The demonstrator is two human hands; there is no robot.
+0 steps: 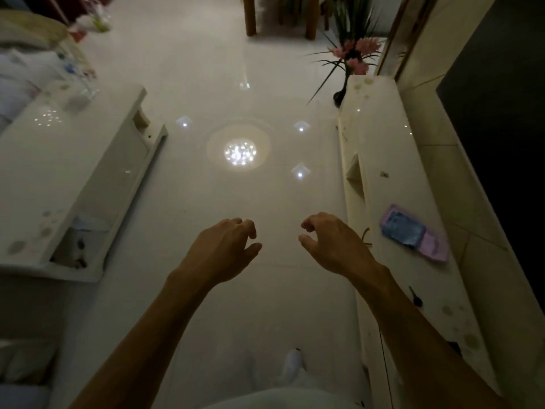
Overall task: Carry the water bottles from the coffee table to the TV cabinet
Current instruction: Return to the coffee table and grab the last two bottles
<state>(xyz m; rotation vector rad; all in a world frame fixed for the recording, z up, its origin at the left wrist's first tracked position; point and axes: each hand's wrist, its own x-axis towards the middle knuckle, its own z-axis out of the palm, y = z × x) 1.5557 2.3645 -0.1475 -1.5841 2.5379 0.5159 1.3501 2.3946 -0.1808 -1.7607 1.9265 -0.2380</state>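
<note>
Bottles (pixel 84 84) stand blurred on the coffee table (pixel 59 160); both hands, left (pixel 224 249) and right (pixel 333 246), hang loosely curled, empty.

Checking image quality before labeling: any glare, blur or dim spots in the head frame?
Head view: dim overall; ceiling-light glare on the glossy floor and smaller glints on the coffee table; the far top-left corner is smeared by blur; wide-angle lens bends the TV cabinet edges; the right side falls to near black; both hands, left hand and right hand, read sharp.

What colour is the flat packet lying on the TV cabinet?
Lilac-purple with a blue panel, head view.
</note>
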